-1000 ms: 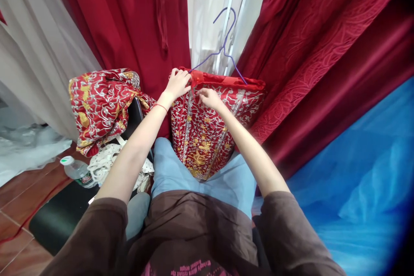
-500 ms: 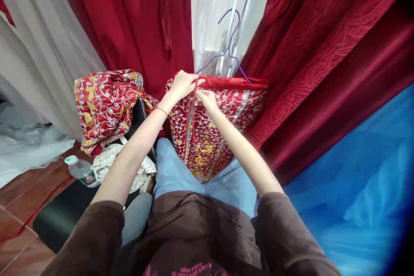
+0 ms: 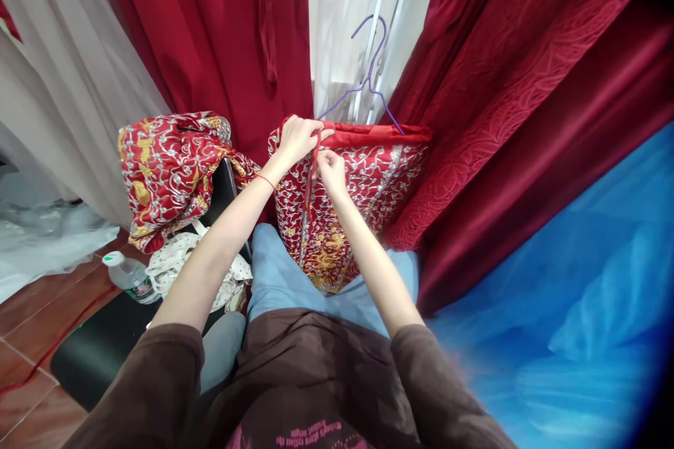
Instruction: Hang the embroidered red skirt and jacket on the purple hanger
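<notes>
In front of my knees hangs a red garment [image 3: 331,242] with silver and gold embroidery and a plain red top band. A purple wire hanger [image 3: 370,77] rises from behind that band. My left hand [image 3: 299,137] lies over the band's left part, its fingers closed on a thin red cord [image 3: 308,193] at the top. Just below and to the right, my right hand [image 3: 332,170] is closed in a pinch beside the same cord, which dangles down the garment's front. The right fingertips partly hide what they pinch.
A second embroidered red garment [image 3: 168,175] drapes over a black chair back at left. On the black seat [image 3: 100,347] are a plastic bottle [image 3: 131,277] and a dotted white cloth [image 3: 176,259]. Red gowns [image 3: 489,119] hang at right, above blue fabric [image 3: 579,323].
My right hand has dropped slightly and its forearm has swung inward to the left. The left hand stays at the top band. The view has shifted a little.
</notes>
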The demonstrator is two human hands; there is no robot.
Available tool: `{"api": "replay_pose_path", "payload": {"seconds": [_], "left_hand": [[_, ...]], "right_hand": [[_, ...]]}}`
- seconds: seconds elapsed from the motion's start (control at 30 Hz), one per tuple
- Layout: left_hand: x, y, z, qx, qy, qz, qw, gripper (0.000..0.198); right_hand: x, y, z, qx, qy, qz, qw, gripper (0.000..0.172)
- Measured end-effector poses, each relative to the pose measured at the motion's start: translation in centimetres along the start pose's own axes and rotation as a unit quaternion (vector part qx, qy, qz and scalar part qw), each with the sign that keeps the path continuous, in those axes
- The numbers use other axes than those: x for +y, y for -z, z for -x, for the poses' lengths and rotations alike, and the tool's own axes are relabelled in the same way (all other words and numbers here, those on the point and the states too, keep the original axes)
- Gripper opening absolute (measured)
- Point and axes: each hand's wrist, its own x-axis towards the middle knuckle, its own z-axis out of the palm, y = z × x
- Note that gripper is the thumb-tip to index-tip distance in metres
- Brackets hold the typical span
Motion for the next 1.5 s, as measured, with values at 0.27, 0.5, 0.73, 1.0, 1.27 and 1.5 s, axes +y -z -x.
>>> {"api": "replay_pose_path", "payload": {"seconds": [0.27, 0.5, 0.73, 1.0, 1.27, 1.5], "left_hand": [[0.1, 0.0, -0.1, 0.054, 0.047, 0.002, 0.997, 0.039], [-0.5, 0.1, 0.4, 0.028, 0.035, 0.025, 0.999, 0.032], [-1.6, -0.1, 0.4, 0.080, 0.053, 0.003, 0.995, 0.030], [-3.8, 1.7, 1.0, 0.080, 0.037, -0.022, 0.996, 0.026], [-7.1, 2.1, 1.1, -0.036, -0.025, -0.090, 0.995, 0.010], [-8.4, 0.9, 1.3, 0.029, 0.125, -0.066, 0.990, 0.041]], "right_hand": [[6.7, -0.8, 2.3, -0.004, -0.098, 0.264, 0.960, 0.016], [9.8, -0.2, 5.0, -0.004, -0.118, 0.308, 0.944, 0.019], [10.0, -1.0, 4.9, -0.011, -0.134, 0.330, 0.934, 0.022], [6.6, 2.0, 5.0, -0.103, -0.111, 0.346, 0.926, 0.027], [-4.8, 13.3, -1.2, 0.058, 0.210, 0.631, 0.744, 0.034], [-6.9, 20.4, -3.3, -0.078, 0.233, 0.774, 0.583, 0.038]]}}
